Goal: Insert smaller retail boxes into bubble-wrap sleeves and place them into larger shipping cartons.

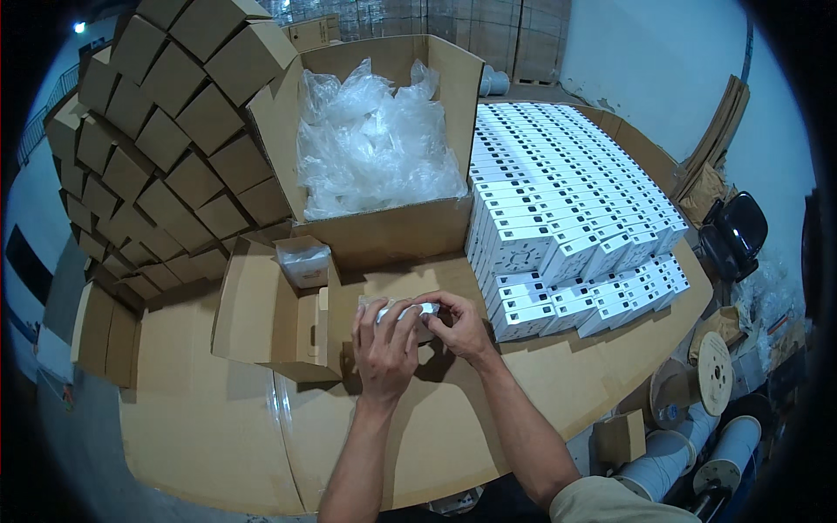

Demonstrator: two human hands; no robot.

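Brown cardboard covered the worktable (349,453), with cartons (196,174) heaped toward its far-left corner and printed white boxes (519,248) packed in rows toward its right edge. Near its far edge stood a large open carton (401,231) full of clear plastic bags (375,144).

You had the small white item (427,310) between both hands around the middle of the table, just right of the smaller open carton (244,301). Your right hand (459,329) pinched its right end between thumb and fingers; your left hand (384,357) arched its fingers over the other end, though how firmly could not be told with that thumb hidden.

Steady, light pressure from the left probably served you best, leaving the right fingertips to do the fine work. Lifting the left fingers slightly would likely have given you a clearer view.
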